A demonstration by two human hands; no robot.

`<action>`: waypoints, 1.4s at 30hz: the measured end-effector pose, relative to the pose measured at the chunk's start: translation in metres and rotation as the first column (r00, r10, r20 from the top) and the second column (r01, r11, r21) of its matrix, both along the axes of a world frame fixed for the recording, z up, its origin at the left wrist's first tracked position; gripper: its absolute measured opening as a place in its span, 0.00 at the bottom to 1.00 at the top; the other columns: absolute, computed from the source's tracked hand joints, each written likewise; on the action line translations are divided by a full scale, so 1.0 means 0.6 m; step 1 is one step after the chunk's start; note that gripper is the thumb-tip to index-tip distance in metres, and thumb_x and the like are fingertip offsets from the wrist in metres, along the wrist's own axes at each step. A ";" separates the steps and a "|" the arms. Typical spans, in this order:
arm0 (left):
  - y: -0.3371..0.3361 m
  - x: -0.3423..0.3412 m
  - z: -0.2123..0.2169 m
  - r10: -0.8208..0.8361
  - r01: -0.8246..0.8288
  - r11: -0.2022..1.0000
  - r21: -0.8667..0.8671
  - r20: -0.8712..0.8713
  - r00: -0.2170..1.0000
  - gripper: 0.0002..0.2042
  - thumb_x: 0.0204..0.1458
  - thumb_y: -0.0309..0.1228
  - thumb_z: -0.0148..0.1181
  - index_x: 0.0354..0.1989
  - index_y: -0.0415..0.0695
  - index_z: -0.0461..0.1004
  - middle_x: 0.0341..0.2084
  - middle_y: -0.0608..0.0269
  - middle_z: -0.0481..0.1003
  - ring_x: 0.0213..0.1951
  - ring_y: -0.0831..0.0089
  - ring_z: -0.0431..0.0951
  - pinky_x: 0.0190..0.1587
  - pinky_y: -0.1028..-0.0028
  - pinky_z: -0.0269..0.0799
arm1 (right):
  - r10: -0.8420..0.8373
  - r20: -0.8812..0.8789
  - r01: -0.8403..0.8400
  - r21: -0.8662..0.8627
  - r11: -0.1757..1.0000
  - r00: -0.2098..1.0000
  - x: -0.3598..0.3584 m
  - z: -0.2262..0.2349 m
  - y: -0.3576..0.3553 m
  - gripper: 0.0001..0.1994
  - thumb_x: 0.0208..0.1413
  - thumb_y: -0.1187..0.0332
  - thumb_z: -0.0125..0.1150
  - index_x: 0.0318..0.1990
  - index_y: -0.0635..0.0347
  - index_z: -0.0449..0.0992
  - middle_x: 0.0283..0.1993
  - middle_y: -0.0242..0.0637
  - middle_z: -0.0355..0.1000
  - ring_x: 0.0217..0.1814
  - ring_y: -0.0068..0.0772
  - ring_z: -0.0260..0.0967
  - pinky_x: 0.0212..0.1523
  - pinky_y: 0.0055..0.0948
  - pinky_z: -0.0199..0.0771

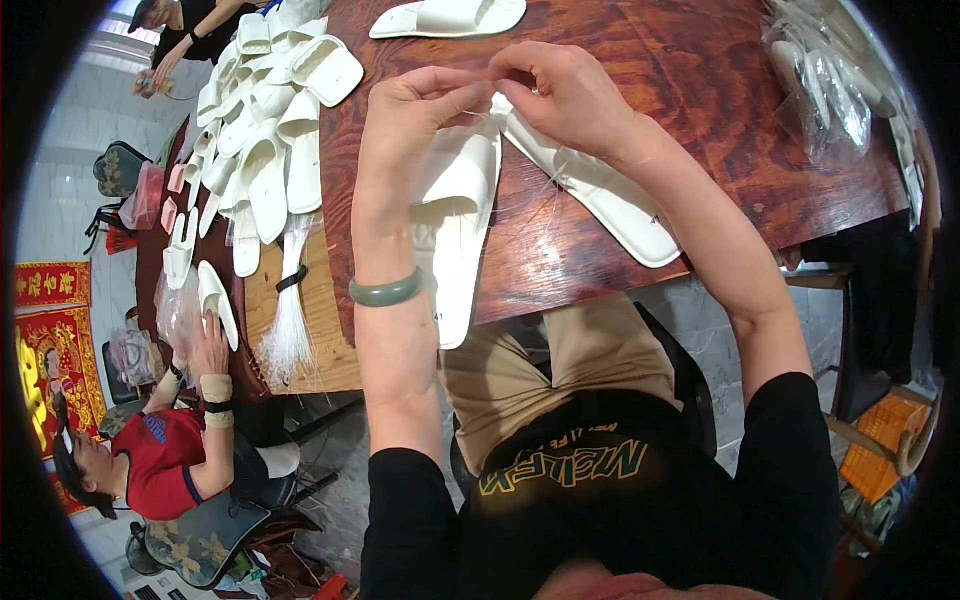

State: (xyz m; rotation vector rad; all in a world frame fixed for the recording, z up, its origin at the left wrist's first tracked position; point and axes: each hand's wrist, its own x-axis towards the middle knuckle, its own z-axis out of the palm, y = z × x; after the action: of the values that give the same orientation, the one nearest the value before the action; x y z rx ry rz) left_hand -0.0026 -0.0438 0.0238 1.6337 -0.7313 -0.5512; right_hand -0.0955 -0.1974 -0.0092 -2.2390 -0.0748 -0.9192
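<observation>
1. The table (620,60) is dark red-brown wood; its near edge runs from lower left to right, just above the person's lap.
2. Two white slippers lie at that edge. The left slipper (455,215) overhangs it, its heel end past the wood and over the tan trousers. The right slipper (610,200) lies slantwise, its far end close to the edge.
3. Bare wood lies open beyond the hands, up to a third slipper (450,17) at the far side, and to the right as far as the plastic bags (825,90).
4. To the left, a heap of slippers (265,120) crowds the table's side, with a bundle of white threads (290,320) hanging on a paler board (320,330) below it.
5. The left hand (415,120) hangs above the left slipper's strap, fingers curled together, thumb and forefinger pinched at their tips. A green bangle (388,291) sits on that wrist.
6. The right hand (565,95) meets it just above the slippers' toe ends, fingers likewise bent and pinched. What they pinch is too fine to tell; thin pale strands trail below the right wrist across the right slipper.
7. Both slippers lie under the fingers, their toe ends nearly touching the fingertips.
8. Another person in a red shirt sits at lower left, one hand (208,345) on a slipper there.
</observation>
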 end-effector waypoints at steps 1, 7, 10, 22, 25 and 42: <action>-0.002 -0.001 -0.001 -0.016 0.016 1.000 0.002 0.011 1.000 0.08 0.48 0.23 0.60 0.36 0.35 0.76 0.30 0.58 0.78 0.31 0.74 0.78 0.34 0.79 0.74 | 0.000 0.000 0.000 0.000 1.000 1.000 0.000 0.000 -0.002 0.09 0.45 0.69 0.55 0.34 0.58 0.76 0.28 0.43 0.73 0.33 0.45 0.72 0.33 0.39 0.71; -0.001 0.001 -0.002 -0.009 0.009 1.000 -0.008 0.010 1.000 0.08 0.48 0.23 0.59 0.37 0.35 0.75 0.31 0.57 0.78 0.31 0.74 0.78 0.34 0.78 0.74 | 0.008 0.006 -0.008 0.023 1.000 1.000 0.001 -0.003 -0.003 0.09 0.45 0.69 0.55 0.34 0.58 0.76 0.27 0.42 0.73 0.32 0.45 0.72 0.33 0.38 0.71; -0.002 -0.002 -0.003 -0.005 0.005 1.000 -0.007 0.009 1.000 0.08 0.48 0.23 0.59 0.37 0.35 0.75 0.31 0.57 0.78 0.31 0.74 0.78 0.34 0.78 0.75 | 0.002 0.018 -0.002 0.000 1.000 1.000 0.001 -0.005 -0.003 0.08 0.45 0.68 0.56 0.34 0.58 0.76 0.27 0.42 0.73 0.32 0.45 0.72 0.33 0.38 0.71; -0.001 -0.001 0.000 -0.002 0.002 1.000 0.001 0.015 1.000 0.07 0.49 0.23 0.59 0.36 0.34 0.75 0.31 0.56 0.78 0.31 0.72 0.78 0.35 0.77 0.76 | -0.022 0.018 0.022 -0.001 1.000 1.000 0.001 -0.002 -0.002 0.08 0.45 0.69 0.55 0.33 0.59 0.76 0.28 0.43 0.73 0.32 0.45 0.72 0.33 0.38 0.71; -0.002 -0.005 0.000 -0.005 0.005 1.000 0.010 0.003 1.000 0.08 0.49 0.23 0.59 0.36 0.34 0.75 0.31 0.56 0.78 0.31 0.72 0.78 0.35 0.77 0.76 | -0.009 0.002 0.009 0.004 1.000 1.000 0.001 -0.001 -0.001 0.08 0.46 0.69 0.55 0.33 0.59 0.76 0.28 0.43 0.73 0.33 0.44 0.72 0.33 0.38 0.71; -0.002 -0.007 0.000 0.008 -0.008 0.999 -0.046 -0.009 1.000 0.07 0.47 0.24 0.61 0.33 0.36 0.78 0.27 0.60 0.78 0.28 0.78 0.76 0.33 0.81 0.72 | 0.020 0.018 -0.020 0.032 0.999 1.000 0.001 -0.002 -0.006 0.08 0.45 0.69 0.55 0.34 0.58 0.76 0.29 0.42 0.74 0.32 0.44 0.72 0.33 0.37 0.71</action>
State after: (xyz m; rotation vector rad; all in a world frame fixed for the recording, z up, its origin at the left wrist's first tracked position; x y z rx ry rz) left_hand -0.0069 -0.0450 0.0240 1.5905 -0.7261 -0.5321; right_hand -0.0948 -0.2012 -0.0106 -2.1968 -0.0896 -0.9235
